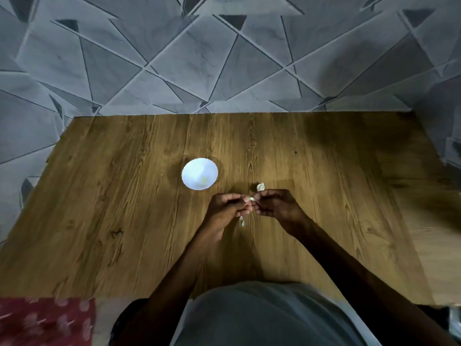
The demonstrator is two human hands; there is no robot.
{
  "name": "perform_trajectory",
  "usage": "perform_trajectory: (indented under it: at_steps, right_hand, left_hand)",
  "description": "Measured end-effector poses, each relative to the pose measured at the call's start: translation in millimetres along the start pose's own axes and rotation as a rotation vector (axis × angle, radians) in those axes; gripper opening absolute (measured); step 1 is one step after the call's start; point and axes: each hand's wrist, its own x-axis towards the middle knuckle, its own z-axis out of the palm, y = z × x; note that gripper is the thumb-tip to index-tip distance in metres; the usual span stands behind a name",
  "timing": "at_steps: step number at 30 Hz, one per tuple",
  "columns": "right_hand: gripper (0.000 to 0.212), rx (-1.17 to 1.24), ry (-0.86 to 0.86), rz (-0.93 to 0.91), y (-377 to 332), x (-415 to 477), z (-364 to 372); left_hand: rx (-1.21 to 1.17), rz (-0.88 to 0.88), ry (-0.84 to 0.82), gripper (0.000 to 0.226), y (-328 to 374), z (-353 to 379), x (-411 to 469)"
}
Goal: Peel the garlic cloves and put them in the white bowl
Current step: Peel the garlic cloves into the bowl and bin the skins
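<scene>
A small white bowl (199, 173) stands on the wooden table (124, 196), a little left of centre, with a pale yellowish bit inside. Just in front and right of it, my left hand (228, 208) and my right hand (277, 207) meet fingertip to fingertip over the table. Between them they pinch a small pale garlic clove (252, 199), mostly hidden by the fingers. A loose garlic piece or skin (260, 187) lies on the table just beyond my right hand. A thin strip of peel (242, 222) hangs or lies below my left hand.
The table's far edge meets a grey floor with a triangle pattern (224, 58). A red patterned cloth (47, 320) lies at the near left corner. The table's right side is in shadow.
</scene>
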Motion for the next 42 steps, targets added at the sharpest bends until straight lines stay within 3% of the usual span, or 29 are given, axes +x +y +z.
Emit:
perform_trajectory:
  at_steps: [3, 6, 12, 21, 42]
  right_hand:
    - [0.012, -0.316, 0.036, -0.212, 0.1, 0.9, -0.7]
    - [0.015, -0.460, -0.004, -0.357, -1.5, 2.4, -2.6]
    - [0.017, -0.560, -0.119, -0.366, -10.9, 4.3, -6.7]
    - [0.014, -0.727, -0.077, -0.466, -10.9, 7.7, 0.0]
    - [0.012, -0.725, 0.060, -0.600, -1.8, 1.7, 10.7]
  left_hand:
    - [-0.029, -0.036, 0.020, 0.012, 0.0, -0.3, -2.1]
    - [-0.017, -0.054, 0.009, 0.010, 1.0, -2.6, -2.1]
    - [0.001, -0.056, -0.040, 0.009, 5.9, -6.7, -6.0]
    - [-0.108, -0.139, -0.043, 0.022, 3.9, -9.8, -3.1]
    - [-0.315, -0.242, -0.010, 0.030, 7.0, -6.9, -3.8]
